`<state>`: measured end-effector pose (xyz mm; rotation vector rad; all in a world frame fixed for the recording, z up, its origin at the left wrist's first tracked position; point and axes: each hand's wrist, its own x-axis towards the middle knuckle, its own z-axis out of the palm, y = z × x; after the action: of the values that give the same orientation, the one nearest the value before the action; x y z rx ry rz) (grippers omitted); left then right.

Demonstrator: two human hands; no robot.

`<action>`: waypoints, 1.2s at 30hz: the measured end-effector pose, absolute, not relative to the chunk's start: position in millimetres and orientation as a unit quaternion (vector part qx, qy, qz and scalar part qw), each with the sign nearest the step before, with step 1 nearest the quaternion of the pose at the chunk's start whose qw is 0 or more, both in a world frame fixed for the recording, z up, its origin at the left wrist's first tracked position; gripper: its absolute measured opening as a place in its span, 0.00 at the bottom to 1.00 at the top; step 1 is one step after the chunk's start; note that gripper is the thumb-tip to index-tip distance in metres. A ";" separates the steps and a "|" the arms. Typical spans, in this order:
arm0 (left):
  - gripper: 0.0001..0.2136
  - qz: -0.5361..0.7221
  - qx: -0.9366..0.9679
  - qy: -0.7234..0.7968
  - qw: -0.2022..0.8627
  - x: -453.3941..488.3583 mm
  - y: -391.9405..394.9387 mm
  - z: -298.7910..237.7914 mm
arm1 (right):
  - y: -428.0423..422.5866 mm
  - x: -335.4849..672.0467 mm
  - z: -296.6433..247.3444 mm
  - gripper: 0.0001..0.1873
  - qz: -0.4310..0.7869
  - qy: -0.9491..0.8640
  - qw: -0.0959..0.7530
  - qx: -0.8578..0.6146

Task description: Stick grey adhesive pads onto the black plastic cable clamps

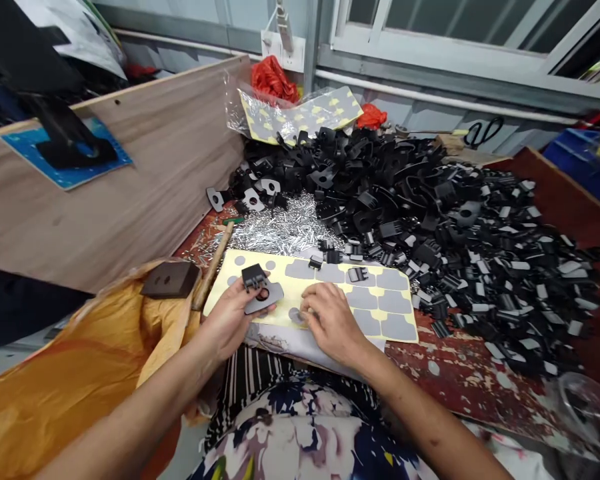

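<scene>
My left hand [229,320] grips a black plastic clip part [260,289] with a hole, held up over the left end of a yellow backing sheet [290,290]. The sheet carries several grey adhesive pads [375,303]. My right hand [330,320] rests on the sheet with its fingertips pinched at a small grey pad [296,315] near the front edge. The two hands are a short gap apart.
A big heap of black plastic parts [430,220] covers the table behind and to the right. A pile of small silver pins [285,230] lies behind the sheet. A wooden-handled hammer [180,280] lies at left, beside a wooden board wall [130,167]. Orange cloth [70,373] covers the left.
</scene>
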<state>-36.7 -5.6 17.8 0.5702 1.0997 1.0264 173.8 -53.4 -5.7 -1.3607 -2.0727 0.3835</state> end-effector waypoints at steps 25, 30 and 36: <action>0.16 0.377 0.274 0.448 0.763 -6.0 23.4 -20.1 | 218.7 104.0 50.7 0.20 0.119 -0.690 0.174 -0.692; 0.23 0.445 0.193 0.398 0.779 -26.7 39.7 1.7 | 180.4 111.1 51.8 0.15 0.051 -0.747 0.175 -0.639; 0.31 0.506 0.209 0.360 0.756 -23.1 45.4 15.2 | 29.5 159.5 5.7 0.16 -0.030 -0.881 0.267 -0.391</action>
<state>-23.1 45.4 15.2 0.4555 0.7843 1.1030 159.5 29.5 5.7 -1.0542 -2.3768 -0.0810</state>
